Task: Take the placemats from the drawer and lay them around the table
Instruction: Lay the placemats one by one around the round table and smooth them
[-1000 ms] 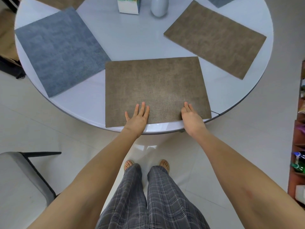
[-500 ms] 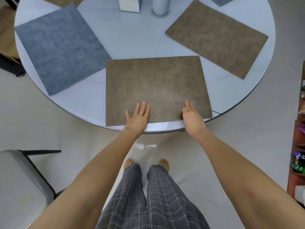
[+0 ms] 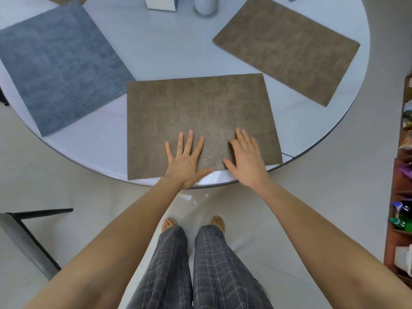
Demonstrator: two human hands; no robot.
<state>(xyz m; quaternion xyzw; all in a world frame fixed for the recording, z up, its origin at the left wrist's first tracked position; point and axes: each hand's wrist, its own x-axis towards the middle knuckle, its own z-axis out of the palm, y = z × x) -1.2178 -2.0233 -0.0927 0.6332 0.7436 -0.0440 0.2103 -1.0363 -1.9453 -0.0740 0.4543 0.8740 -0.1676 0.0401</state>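
Observation:
A brown placemat (image 3: 198,108) lies flat at the near edge of the round white table (image 3: 156,47). Its near edge slightly overhangs the rim. My left hand (image 3: 186,160) rests palm down on the mat's near part, fingers spread. My right hand (image 3: 245,158) lies flat beside it on the same mat, fingers apart. Neither hand grips anything. A blue-grey placemat (image 3: 58,65) lies to the left and a second brown placemat (image 3: 287,47) to the right. Corners of further mats show at the top edge.
A white box (image 3: 161,2) and a pale vase (image 3: 206,5) stand near the table's middle. A grey chair (image 3: 20,237) is at my lower left. Wooden shelves (image 3: 400,197) with bottles line the right edge. My legs and feet stand just below the table rim.
Both hands have slid forward and toward each other over the near brown placemat, and the fingers have spread. The mat lies slightly farther in on the table.

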